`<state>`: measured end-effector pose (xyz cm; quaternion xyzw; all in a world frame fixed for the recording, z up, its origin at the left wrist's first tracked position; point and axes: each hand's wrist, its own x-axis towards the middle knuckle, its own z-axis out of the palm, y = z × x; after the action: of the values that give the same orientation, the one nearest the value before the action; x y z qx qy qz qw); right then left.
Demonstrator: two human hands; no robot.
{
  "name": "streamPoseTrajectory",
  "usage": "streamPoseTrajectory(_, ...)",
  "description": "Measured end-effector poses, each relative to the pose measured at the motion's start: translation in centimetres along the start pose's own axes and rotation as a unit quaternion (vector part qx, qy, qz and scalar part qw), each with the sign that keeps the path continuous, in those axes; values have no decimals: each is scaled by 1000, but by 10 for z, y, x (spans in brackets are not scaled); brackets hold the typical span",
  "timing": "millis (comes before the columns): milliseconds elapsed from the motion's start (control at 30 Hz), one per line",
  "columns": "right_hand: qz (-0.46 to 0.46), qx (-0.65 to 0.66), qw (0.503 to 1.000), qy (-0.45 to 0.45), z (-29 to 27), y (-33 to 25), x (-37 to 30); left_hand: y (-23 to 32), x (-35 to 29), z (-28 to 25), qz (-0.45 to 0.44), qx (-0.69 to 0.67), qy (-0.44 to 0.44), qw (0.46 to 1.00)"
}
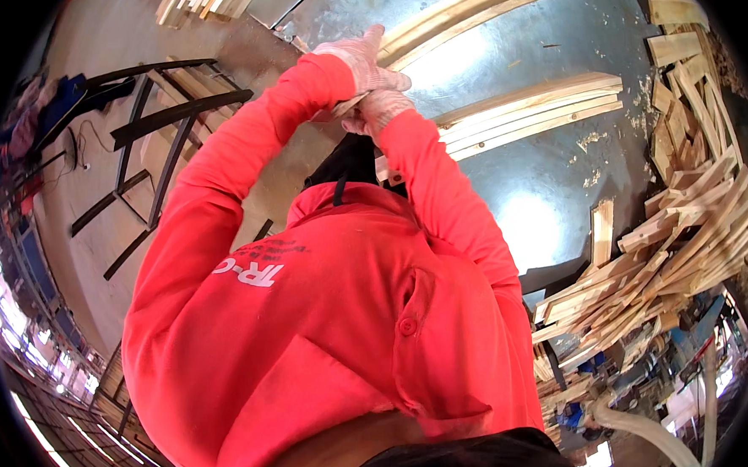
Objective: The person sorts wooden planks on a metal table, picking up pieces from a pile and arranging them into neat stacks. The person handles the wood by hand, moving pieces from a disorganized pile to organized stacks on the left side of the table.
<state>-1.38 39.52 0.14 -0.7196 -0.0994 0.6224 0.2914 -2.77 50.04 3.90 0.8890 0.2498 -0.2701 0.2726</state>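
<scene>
Both my hands wear pale gloves and are close together at the left edge of a shiny metal table. My left hand spans the near end of some long, light wooden strips, with thumb and fingers on either side of them. Just below it, my right hand is closed beside a thin wooden piece that pokes out to the left. My fingers partly hide how this piece joins the strips. A second stack of wooden strips lies on the table to the right of my right hand.
The metal table carries wood shavings. Offcuts pile up along its right side, with a short block beside them. On the left stands a dark metal frame rack holding boards. More strips lie at the top left.
</scene>
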Motion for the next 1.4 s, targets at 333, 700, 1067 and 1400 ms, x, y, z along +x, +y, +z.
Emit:
streamPoseTrajectory(333, -443, 179, 846, 237, -50, 87, -146, -32, -33, 29, 5, -342, -6, 940)
streamPoseTrajectory(700, -355, 254, 727, 530, -119, 119, -130, -262, -283, 17, -159, -488, 617, 596)
streamPoseTrajectory(1067, -225, 55, 820, 523, 11, 45, -100, -683, -174, 181, -548, -272, 351, 708)
streamPoseTrajectory(1400, 23, -49, 763, 644, 39, 140, -133, -588, -69, 151, -290, -547, 441, 650)
